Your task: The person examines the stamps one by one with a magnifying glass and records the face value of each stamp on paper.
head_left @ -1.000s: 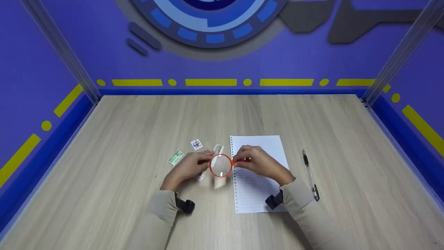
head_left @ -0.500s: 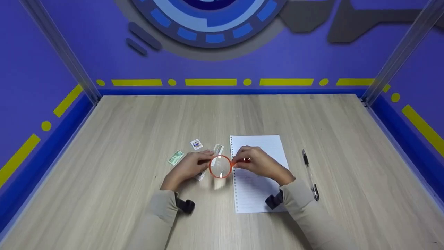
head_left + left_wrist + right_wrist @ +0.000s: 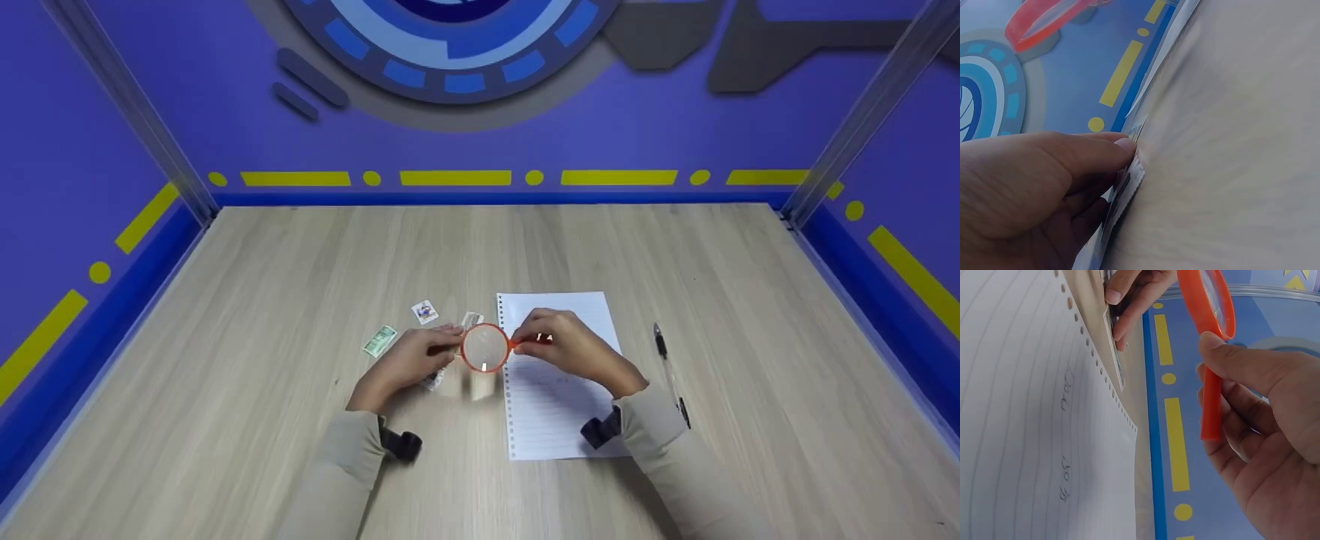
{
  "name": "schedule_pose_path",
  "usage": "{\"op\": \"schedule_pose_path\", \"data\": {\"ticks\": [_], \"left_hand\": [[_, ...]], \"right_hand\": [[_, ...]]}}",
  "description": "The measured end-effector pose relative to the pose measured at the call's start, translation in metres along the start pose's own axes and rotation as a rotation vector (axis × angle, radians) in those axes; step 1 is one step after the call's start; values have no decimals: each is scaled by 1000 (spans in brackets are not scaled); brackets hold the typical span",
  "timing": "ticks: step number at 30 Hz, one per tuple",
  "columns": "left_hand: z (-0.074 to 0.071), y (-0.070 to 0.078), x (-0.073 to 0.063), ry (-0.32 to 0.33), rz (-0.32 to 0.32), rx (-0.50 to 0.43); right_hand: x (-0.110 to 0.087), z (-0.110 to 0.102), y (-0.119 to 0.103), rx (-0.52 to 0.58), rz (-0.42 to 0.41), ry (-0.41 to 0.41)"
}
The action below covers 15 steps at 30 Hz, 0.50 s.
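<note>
My right hand (image 3: 568, 343) grips the handle of an orange-red magnifying glass (image 3: 1212, 405), its round lens held above the table to the right of the left fingertips. My left hand (image 3: 409, 357) rests low over the table, thumb and fingers touching a stamp that is partly hidden in the head view; a pale stamp (image 3: 472, 320) lies beyond its fingertips. Under the thumb side another stamp (image 3: 1127, 185) with a toothed edge lies partly covered. Farther out are a green stamp (image 3: 380, 340) and a small white stamp with a coloured picture (image 3: 424, 312).
Beneath the right hand lies a lined, hole-punched sheet of paper (image 3: 547, 420); handwriting shows on it in the right wrist view. A black-and-clear pen (image 3: 661, 345) lies to its right, partly behind the sleeve. Blue-purple panels (image 3: 465, 154) enclose the table's back and sides.
The right hand has shifted slightly right and away from the person, carrying the magnifying glass with it. The left hand and the stamps stay where they were.
</note>
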<state>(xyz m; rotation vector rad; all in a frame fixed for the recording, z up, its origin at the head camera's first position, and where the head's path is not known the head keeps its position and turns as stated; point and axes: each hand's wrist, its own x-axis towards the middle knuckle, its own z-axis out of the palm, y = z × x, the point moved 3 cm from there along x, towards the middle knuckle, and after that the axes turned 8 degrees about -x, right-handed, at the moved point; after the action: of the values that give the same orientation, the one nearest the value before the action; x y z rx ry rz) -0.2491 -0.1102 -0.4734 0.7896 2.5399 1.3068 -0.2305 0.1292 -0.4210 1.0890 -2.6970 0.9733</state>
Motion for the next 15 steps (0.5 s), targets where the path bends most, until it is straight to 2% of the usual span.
{"op": "schedule_pose_path", "data": {"ticks": [5,9,15], "left_hand": [[0,0,-1,6,-2,15],[0,0,-1,9,22,17],[-1,0,-1,3,31,18]], "right_hand": [[-5,-9,5,-5,41,13],[-10,-17,12,-3,66,33],[-22,-35,24,-26,70,113]]}}
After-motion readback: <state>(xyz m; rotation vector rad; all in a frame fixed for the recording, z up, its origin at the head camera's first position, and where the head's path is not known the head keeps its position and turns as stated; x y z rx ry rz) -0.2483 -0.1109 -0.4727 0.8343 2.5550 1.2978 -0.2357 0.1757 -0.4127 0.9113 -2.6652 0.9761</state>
